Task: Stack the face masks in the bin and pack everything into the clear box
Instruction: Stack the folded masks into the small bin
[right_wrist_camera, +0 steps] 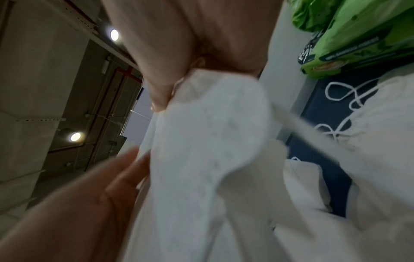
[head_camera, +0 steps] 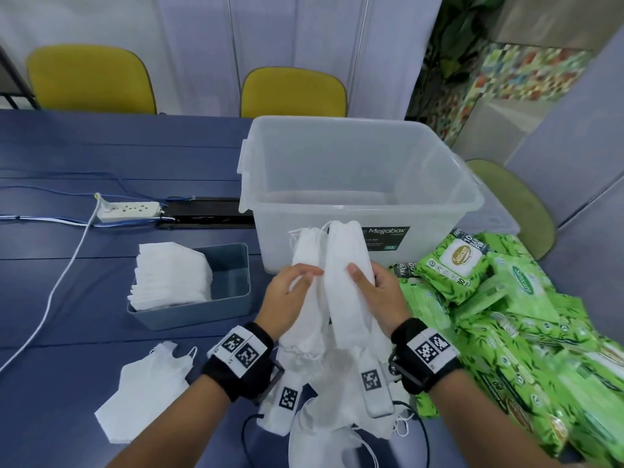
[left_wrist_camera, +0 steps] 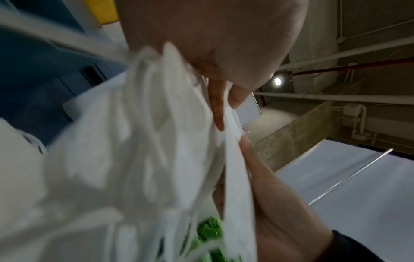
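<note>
From the head view, the left hand [head_camera: 287, 298] gripped one bundle of white face masks [head_camera: 305, 265] and the right hand [head_camera: 374, 295] clasped a second bundle [head_camera: 344, 265], the two held side by side and touching. Both bundles ran lengthwise away from the person, far ends tilted up toward the clear box [head_camera: 354, 184] just beyond the grip. Left of the hands stood the grey bin [head_camera: 233, 275] with masks stacked [head_camera: 172, 275] in it; loose masks [head_camera: 141, 393] lay on the blue table [head_camera: 67, 265] below the wrists, green wipe packs [head_camera: 506, 315] to the right.

Only the left wrist view showed the fingers [left_wrist_camera: 217, 109] pinching blurred mask edges [left_wrist_camera: 139, 141], ear loops trailing.

The right wrist view alone showed the thumb [right_wrist_camera: 161, 92] pressed on the folded mask [right_wrist_camera: 206, 133], the other hand [right_wrist_camera: 89, 195] close beside.
</note>
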A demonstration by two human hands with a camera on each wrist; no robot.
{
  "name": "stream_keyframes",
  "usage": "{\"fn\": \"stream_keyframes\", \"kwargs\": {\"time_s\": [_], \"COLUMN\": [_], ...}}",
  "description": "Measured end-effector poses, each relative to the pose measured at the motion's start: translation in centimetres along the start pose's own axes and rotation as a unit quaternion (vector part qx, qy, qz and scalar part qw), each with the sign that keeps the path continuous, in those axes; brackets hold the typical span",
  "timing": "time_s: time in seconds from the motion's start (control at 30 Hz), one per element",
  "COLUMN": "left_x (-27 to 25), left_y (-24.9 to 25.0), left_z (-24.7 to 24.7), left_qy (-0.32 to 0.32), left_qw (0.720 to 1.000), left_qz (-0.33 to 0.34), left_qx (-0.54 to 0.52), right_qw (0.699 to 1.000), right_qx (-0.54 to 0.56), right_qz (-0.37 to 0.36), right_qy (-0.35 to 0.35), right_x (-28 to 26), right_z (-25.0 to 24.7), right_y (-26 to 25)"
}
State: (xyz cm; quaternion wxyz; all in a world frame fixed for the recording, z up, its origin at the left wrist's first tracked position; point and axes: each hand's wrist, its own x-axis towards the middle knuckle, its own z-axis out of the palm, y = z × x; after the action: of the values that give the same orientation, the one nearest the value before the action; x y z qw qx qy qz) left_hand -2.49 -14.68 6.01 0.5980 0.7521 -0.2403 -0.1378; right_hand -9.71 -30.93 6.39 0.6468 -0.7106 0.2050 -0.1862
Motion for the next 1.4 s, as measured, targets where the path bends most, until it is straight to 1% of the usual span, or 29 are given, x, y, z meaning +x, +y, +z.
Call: {"fn": "stream_keyframes", "kwargs": {"time_s": [0.07,0.13,0.3,0.37,0.43,0.5,0.53,0.57,0.63,0.67,0.7,0.73,0.77,0.8,0.83,0.9,0.97,1.03,1.13,1.17,1.2,1.23,1.33,1.4], "left_x": [0.3,0.4,0.5,0.7,0.7,0.6,0.5,0.5,0.3,0.1,0.0,-0.1,-0.1,-0.2,-0.2,-0.2,-0.2,-0.3,-0.4,-0.4,-0.5,-0.5,-0.5,-0.7], "left_y": [0.5,0.7,0.6,0.2,0.0,-0.4,-0.5,-0.8,-1.3,-1.4,-1.5,-1.6,-1.6,-1.7,-1.7,-1.9,-2.0,-2.1,-2.3,-2.3,-2.4,-2.4,-2.4,-2.3], "left_z": [1.3,2.2,3.2,3.2,2.7,1.6,1.0,0.2,-1.1,-1.5,-1.9,-2.1,-2.3,-2.4,-2.6,-2.8,-3.1,-3.3,-3.4,-3.4,-3.3,-3.2,-2.9,-2.8], "left_qy": [-0.008,-0.011,0.025,0.04,0.05,0.056,0.061,0.068,0.081,0.089,0.095,0.098,0.101,0.102,0.103,0.107,0.111,0.113,0.118,0.119,0.119,0.119,0.115,0.111], "left_qw": [0.998,0.996,0.995,0.994,0.993,0.991,0.99,0.988,0.986,0.986,0.986,0.987,0.987,0.988,0.988,0.989,0.989,0.989,0.989,0.988,0.988,0.988,0.988,0.989], "left_qz": [-0.034,-0.052,-0.071,-0.08,-0.092,-0.103,-0.111,-0.118,-0.127,-0.124,-0.118,-0.11,-0.103,-0.096,-0.091,-0.086,-0.082,-0.081,-0.081,-0.081,-0.082,-0.084,-0.087,-0.086], "left_qx": [-0.044,-0.072,-0.066,-0.058,-0.055,-0.061,-0.062,-0.065,-0.07,-0.069,-0.068,-0.07,-0.07,-0.068,-0.066,-0.057,-0.048,-0.048,-0.047,-0.047,-0.048,-0.049,-0.047,-0.044], "right_qw": [1.0,1.0,1.0,0.999,0.998,0.992,0.982,0.971,0.949,0.932,0.906,0.872,0.841,0.823,0.82,0.827,0.825,0.812,0.773,0.769,0.775,0.789,0.844,0.861], "right_qx": [0.001,0.009,-0.001,-0.022,-0.043,-0.117,-0.175,-0.229,-0.298,-0.334,-0.384,-0.441,-0.487,-0.515,-0.515,-0.498,-0.497,-0.513,-0.567,-0.577,-0.573,-0.556,-0.47,-0.437], "right_qz": [0.001,0.013,0.025,0.035,0.033,0.01,0.001,0.007,0.079,0.123,0.16,0.183,0.198,0.197,0.199,0.2,0.197,0.194,0.181,0.173,0.169,0.171,0.197,0.216], "right_qy": [-0.005,-0.003,0.001,0.0,-0.019,-0.054,-0.064,-0.064,-0.06,-0.068,-0.083,-0.106,-0.127,-0.141,-0.151,-0.169,-0.183,-0.2,-0.217,-0.216,-0.209,-0.198,-0.166,-0.145], "right_x": [0.0,0.0,-0.4,-0.6,-0.7,-0.5,-0.2,0.1,0.6,0.6,0.5,0.3,-0.1,-0.6,-1.2,-2.1,-2.7,-3.2,-3.7,-3.9,-4.0,-3.9,-3.6,-3.3], "right_z": [0.8,1.2,2.2,2.4,2.5,1.7,1.0,0.1,-1.7,-2.5,-3.2,-3.9,-4.2,-4.4,-4.3,-4.0,-3.7,-3.2,-2.5,-2.2,-2.0,-1.8,-1.3,-1.1], "right_y": [0.2,0.6,0.9,1.2,1.7,2.5,3.2,3.8,5.1,5.9,6.8,7.7,8.3,8.8,9.0,9.1,9.2,9.2,9.6,9.8,9.9,10.0,9.9,9.8]}}
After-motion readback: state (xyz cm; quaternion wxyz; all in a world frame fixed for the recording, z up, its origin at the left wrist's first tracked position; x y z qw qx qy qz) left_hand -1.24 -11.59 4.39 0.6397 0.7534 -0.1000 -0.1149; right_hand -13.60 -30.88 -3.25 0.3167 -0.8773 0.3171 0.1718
